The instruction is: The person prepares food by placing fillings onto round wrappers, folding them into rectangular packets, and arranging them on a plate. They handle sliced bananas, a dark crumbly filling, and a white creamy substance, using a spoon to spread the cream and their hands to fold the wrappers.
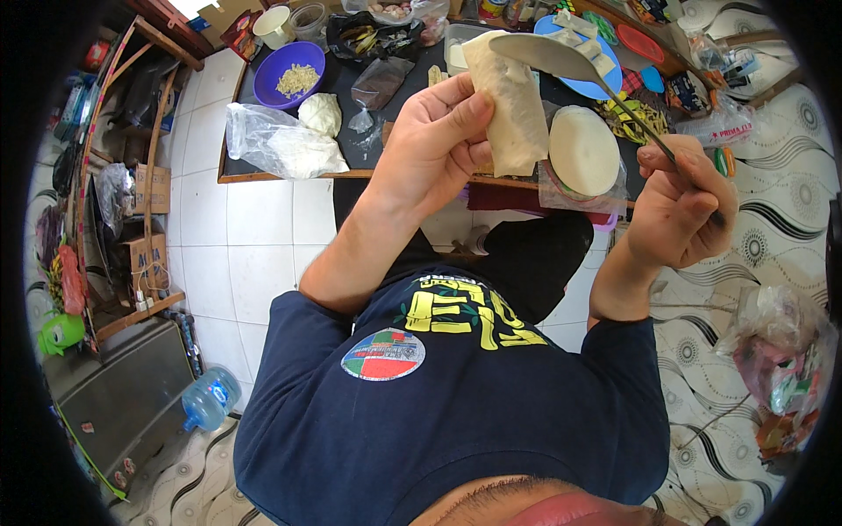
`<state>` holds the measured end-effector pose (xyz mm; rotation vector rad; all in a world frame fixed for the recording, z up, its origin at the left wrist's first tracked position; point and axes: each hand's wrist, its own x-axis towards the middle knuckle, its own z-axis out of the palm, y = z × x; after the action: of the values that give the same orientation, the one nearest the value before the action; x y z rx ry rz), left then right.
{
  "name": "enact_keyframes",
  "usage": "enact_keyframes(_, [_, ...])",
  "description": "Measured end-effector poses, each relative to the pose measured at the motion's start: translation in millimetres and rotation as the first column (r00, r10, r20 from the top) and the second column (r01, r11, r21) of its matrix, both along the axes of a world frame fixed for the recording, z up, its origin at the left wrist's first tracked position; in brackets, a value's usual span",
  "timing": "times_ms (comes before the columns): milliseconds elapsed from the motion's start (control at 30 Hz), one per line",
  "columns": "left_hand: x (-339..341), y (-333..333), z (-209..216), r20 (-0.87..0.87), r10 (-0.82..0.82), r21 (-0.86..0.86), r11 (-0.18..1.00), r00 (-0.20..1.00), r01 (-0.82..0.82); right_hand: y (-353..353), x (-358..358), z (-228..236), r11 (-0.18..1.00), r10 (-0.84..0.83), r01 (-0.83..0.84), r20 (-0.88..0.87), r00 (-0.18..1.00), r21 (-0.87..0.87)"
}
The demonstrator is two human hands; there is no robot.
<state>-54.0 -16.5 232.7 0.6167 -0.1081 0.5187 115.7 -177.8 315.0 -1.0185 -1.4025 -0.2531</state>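
Note:
My left hand [443, 136] is raised over the table's near edge, thumb and fingers pinching a folded pale dough wrapper [516, 123] that hangs upright. In my right hand [680, 206] is the handle of a long metal spoon [548, 58]. The spoon's bowl overlaps the top of the folded wrapper in this view; whether they touch, I cannot tell. Just right of the wrapper lie round white wrappers [584, 151] on a plastic sheet at the table edge. Behind the spoon, a blue plate [554, 28] carries several white folded pieces, partly covered.
On the dark table [355, 145], a purple bowl [272, 88] holds chopped pale filling. Nearby are a clear plastic bag [281, 145], a dough lump [320, 114] and a black bag [373, 39]. A wooden rack [158, 131] stands left; a water bottle [210, 399] lies on the floor.

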Motion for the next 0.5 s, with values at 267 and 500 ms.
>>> enact_keyframes(267, [-1.5, -7.6, 11.9, 0.017, 0.036, -0.081, 0.996, 0.999, -0.035, -5.1, 0.0, -0.5, 1.000, -0.007, 0.007, -0.011, 1.000, 0.027])
enact_keyframes(500, [-2.3, -2.5, 8.6, 0.027, 0.057, -0.054, 0.997, 0.998, -0.056, -6.9, -1.3, 0.6, 0.999, -0.032, 0.033, 0.042, 0.999, -0.004])
